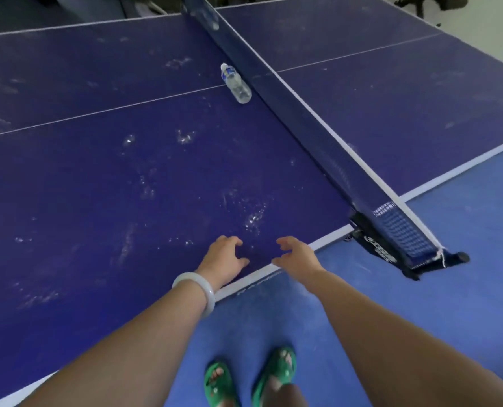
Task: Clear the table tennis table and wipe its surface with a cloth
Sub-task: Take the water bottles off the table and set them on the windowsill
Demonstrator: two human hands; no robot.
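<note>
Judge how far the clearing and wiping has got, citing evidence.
Done: nothing visible. In hand: nothing; left hand and right hand hover empty over the table edge. Left: the bottle lies beside the net, smears cover the surface, and no cloth is in view.

Dim, soft-focus wide-angle view, glints on table (97, 177), bowed edges.

Blue TT table (97, 177), smudged; bottle (236, 83) lying by net (303, 118).

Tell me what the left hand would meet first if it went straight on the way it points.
Probably the net, though depth is unclear. The left hand hovers over the table, and the bottle lies left of its line.
</note>
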